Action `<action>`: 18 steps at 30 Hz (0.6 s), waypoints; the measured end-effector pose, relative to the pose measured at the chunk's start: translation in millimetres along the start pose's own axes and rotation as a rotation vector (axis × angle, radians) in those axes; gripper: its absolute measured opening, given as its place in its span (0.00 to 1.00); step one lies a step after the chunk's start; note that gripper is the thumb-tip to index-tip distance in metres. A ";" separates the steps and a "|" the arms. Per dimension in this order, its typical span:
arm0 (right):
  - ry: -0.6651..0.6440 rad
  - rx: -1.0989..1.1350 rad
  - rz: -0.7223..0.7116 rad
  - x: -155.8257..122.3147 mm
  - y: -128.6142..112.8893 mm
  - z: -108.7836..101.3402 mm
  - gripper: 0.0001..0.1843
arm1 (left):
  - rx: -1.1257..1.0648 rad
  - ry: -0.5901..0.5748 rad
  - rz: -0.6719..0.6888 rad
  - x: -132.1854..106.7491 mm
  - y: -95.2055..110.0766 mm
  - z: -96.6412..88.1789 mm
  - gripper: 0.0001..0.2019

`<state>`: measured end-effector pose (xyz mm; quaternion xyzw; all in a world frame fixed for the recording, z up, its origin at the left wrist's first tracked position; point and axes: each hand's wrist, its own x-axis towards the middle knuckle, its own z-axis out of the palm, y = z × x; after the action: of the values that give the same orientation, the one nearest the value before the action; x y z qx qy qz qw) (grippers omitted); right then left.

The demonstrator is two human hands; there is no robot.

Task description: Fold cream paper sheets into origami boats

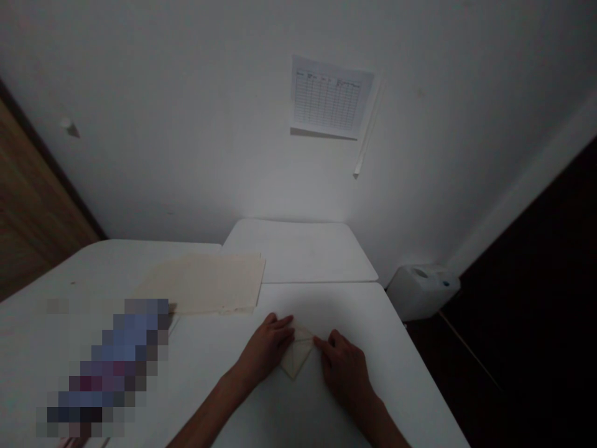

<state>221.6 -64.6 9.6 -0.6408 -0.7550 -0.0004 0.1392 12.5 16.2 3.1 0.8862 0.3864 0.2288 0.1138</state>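
A small piece of folded paper (pixel 298 356), pale beige with crease lines, lies on the white table between my two hands. My left hand (pixel 272 343) holds its left side, fingers closed over that edge and partly covering it. At the right corner, my right hand (pixel 346 363) grips the paper with the index finger stretched to it and the other fingers curled. The thumbs are mostly hidden in the dim light.
Beige paper sheets (pixel 209 283) lie on the table (pixel 317 305) to the left. A blurred-out bluish item (pixel 112 354) is nearer me. A printed chart (pixel 326 96) hangs on the wall; a white plastic container (pixel 420 292) stands beyond the table's right edge.
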 end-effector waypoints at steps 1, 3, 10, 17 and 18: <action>0.016 0.012 0.009 -0.1 0.9 1.4 0.18 | -0.001 0.002 0.004 -0.2 0.6 -0.4 0.09; 0.047 0.040 0.029 -0.4 4.0 4.0 0.16 | -0.005 0.009 0.010 -0.7 1.7 -0.8 0.09; 0.151 0.133 0.016 1.4 9.4 6.8 0.12 | -0.002 0.030 0.007 -1.4 2.1 1.7 0.08; 0.077 0.162 -0.212 24.1 -9.0 2.5 0.10 | -0.012 0.030 0.008 -2.0 1.4 1.0 0.09; 0.058 0.169 -0.239 27.5 -11.1 2.4 0.09 | -0.016 0.029 0.012 -2.9 1.4 0.7 0.10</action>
<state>206.5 -39.5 15.1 -0.5319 -0.8189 0.0280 0.2137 12.0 13.1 2.1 0.8842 0.3809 0.2453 0.1139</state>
